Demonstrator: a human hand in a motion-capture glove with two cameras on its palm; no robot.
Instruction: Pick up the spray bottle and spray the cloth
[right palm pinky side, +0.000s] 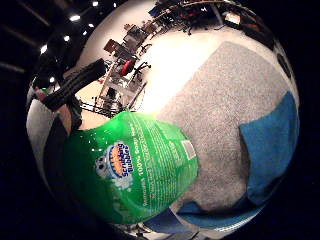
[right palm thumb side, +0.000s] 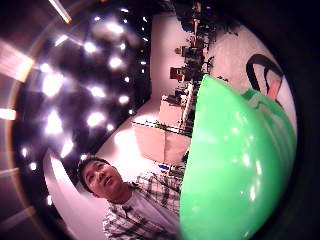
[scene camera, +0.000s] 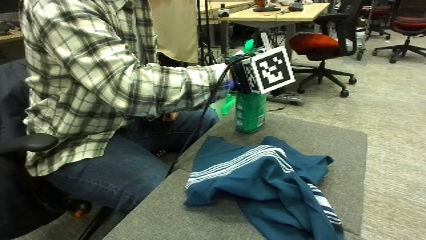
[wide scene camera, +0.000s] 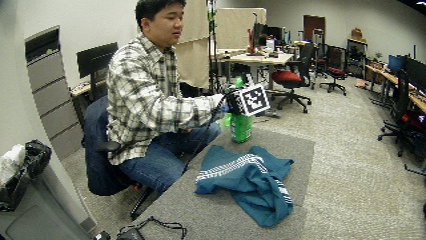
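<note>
Outside view: the gloved hand (scene camera: 234, 80) sits at the neck of the green bottle (scene camera: 250, 112), just above centre of the frame, mostly hidden behind the marker. Whether its fingers are curled round the neck I cannot tell from here. In the palm views the bottle fills much of each picture, so the palm is right against it, which suggests a grasp, but neither view shows fingers closing.

The bottle stands upright, and its base looks to be on or barely above the grey table (scene camera: 339, 140); I cannot say whether it has lifted. The blue cloth (scene camera: 266, 185) lies crumpled in the lower centre of the frame, near the bottle but apart from it, with its white stripes facing up.

So the reach looks finished and the pick-up is at most just starting. Left to do, by my reading: lift the bottle, turn the nozzle toward the cloth, and squeeze the trigger. No wet patch shows on the cloth, so the spraying is probably not begun.
</note>
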